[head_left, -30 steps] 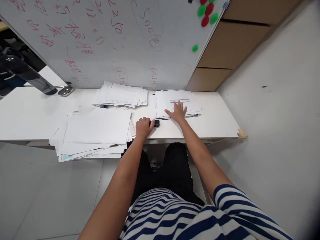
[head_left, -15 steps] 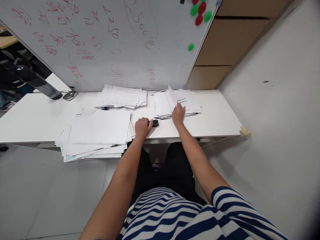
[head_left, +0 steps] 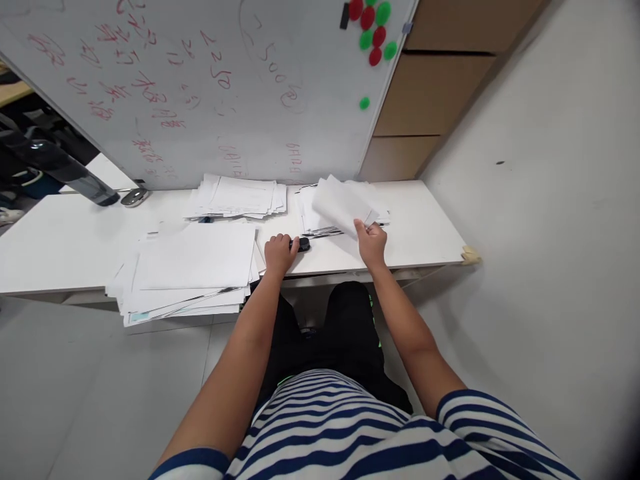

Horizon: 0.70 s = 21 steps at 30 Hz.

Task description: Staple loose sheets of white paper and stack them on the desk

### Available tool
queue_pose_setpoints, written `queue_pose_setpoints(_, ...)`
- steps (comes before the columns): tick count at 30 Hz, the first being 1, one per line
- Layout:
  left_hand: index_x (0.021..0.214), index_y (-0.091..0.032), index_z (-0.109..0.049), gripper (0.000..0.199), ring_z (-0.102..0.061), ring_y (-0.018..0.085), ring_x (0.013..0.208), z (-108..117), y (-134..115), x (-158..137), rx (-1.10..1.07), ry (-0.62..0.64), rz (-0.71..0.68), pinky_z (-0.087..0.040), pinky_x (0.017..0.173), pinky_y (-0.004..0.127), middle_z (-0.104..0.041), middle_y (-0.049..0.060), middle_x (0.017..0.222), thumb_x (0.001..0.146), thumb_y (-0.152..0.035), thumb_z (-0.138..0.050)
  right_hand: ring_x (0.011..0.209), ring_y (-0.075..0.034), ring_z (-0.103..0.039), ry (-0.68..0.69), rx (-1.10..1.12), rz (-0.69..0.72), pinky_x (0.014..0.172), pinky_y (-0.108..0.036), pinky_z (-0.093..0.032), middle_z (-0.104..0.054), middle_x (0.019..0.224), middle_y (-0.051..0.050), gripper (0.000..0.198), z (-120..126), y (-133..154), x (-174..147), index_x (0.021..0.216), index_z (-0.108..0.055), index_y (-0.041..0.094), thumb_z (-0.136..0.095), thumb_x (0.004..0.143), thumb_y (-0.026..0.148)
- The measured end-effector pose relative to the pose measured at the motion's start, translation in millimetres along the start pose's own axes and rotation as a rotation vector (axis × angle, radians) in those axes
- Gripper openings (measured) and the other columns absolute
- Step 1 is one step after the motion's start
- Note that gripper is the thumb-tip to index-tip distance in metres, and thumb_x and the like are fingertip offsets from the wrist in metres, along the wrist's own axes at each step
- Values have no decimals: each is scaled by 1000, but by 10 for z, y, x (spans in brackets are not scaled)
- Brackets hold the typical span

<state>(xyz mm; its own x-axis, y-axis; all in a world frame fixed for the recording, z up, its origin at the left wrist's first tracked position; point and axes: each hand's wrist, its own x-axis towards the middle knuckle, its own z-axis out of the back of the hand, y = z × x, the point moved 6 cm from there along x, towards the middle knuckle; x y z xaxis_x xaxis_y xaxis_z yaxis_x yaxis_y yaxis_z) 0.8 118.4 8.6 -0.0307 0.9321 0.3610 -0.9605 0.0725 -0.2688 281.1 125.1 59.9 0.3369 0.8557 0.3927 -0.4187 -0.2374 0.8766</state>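
Pinching a curled white sheet (head_left: 336, 202) at its near right corner, between the thumb and bent fingers of the right hand (head_left: 373, 244), to the right of the black object (head_left: 303, 245) on the white desk (head_left: 425, 230). Clasping that black object in the left hand (head_left: 280, 255), with fingers curled over its left part (unable to name it, given the portion hidden under the palm). Can see, partly covered by the curled white sheet, a stack of papers (head_left: 306, 213) beyond and to the right of the black object, but cannot tell of any contact between them. Can see a larger pile (head_left: 197, 257) to the left of the black object, jutting past the near desk edge, and a smaller stack (head_left: 245, 195) beyond and to the left. Can also make out a computer mouse (head_left: 134, 197) near a dark bottle (head_left: 70, 167), both well left of the black object, and beyond it a whiteboard (head_left: 320, 80) with red handwriting and red and green magnets (head_left: 375, 56).
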Motion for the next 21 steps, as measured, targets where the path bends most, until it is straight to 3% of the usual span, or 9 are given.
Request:
queue_pose_setpoints(4,108,-18,-65,38,-53,33,118,141,-43,-22,-88,-62,-13,-31,99,47,-66,19,114,98,-43,-39,74,-24,-66,42,-39,141,70,-34,-49,-70,72,-6,49,302,376,-199,77,-69,21,-56,86,67)
queue_pose_setpoints(6,120,-18,-61,37,-45,33,132,282,-91,-55,-181,-138,-38,-24,108,50,-59,19,132,97,-40,-41,70,-23,-64,100,-88,215,69,-35,-48,-68,68,-5,51,389,528,-229,74,-70,22,-55,85,69)
queue_pose_setpoints(8,123,-18,-58,40,-43,32,135,432,-171,-112,-295,-192,-72,-24,110,49,-55,19,138,96,-41,-41,68,-22,-63,177,-132,273,69,-34,-48,-65,63,-5,53,442,641,-240,68,-67,22,-55,85,71)
queue_pose_setpoints(13,105,-19,-59,42,-61,23,91,644,-555,-319,-568,-83,-124,-45,83,34,-66,11,97,95,-56,-42,75,-21,-64,219,-104,268,74,-34,-50,-63,64,-4,51,544,729,-235,68,-67,23,-59,83,71)
queue_pose_setpoints(17,86,-22,-54,34,-54,15,73,736,-702,-415,-757,-145,61,-42,69,27,-59,1,77,92,-56,-53,87,-23,-67,147,76,132,82,-36,-52,-72,82,-5,48,514,568,-235,88,-71,21,-60,83,68)
queue_pose_setpoints(21,79,-22,-51,33,-48,13,65,764,-700,-386,-851,-191,186,-39,63,25,-50,-3,69,90,-53,-58,98,-24,-68,337,433,-111,89,-39,-54,-75,99,-6,50,209,229,-330,106,-69,21,-68,78,63)
